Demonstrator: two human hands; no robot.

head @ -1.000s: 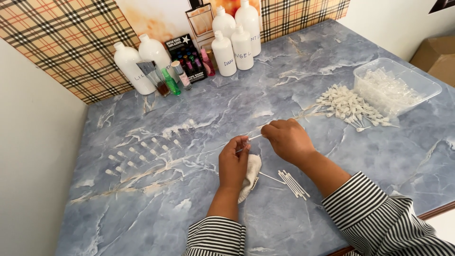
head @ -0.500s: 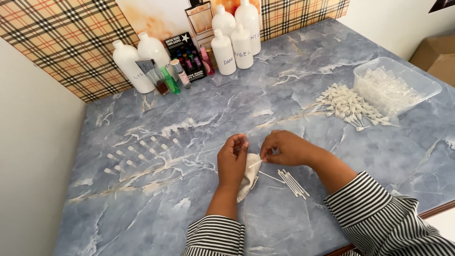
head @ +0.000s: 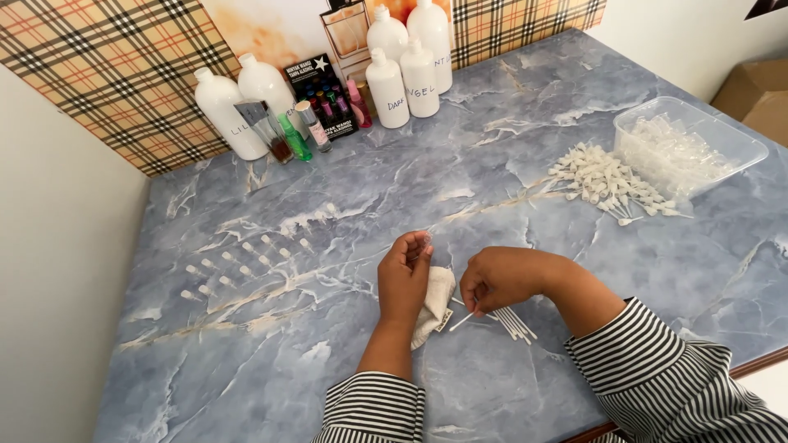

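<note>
My left hand [head: 405, 279] is closed around a small white cloth [head: 435, 300] that hangs from the palm onto the blue marbled table [head: 509, 148], its fingertips pinched near something tiny I cannot make out. My right hand [head: 496, 277] sits just to the right, pinching a thin white stick [head: 461, 321] whose end points down toward the cloth. A small bundle of the same white sticks [head: 515, 321] lies on the table under the right wrist.
Rows of tiny clear vials [head: 246, 261] stand on the table at left. A heap of white spray caps [head: 606, 182] lies beside a clear plastic tub [head: 743, 139] at right. White bottles [head: 408, 57], small perfume bottles [head: 287, 135] and a dark box line the back wall.
My right hand came down from above the table to the stick bundle and now pinches one stick beside the cloth. The left hand stays nearly in place.
</note>
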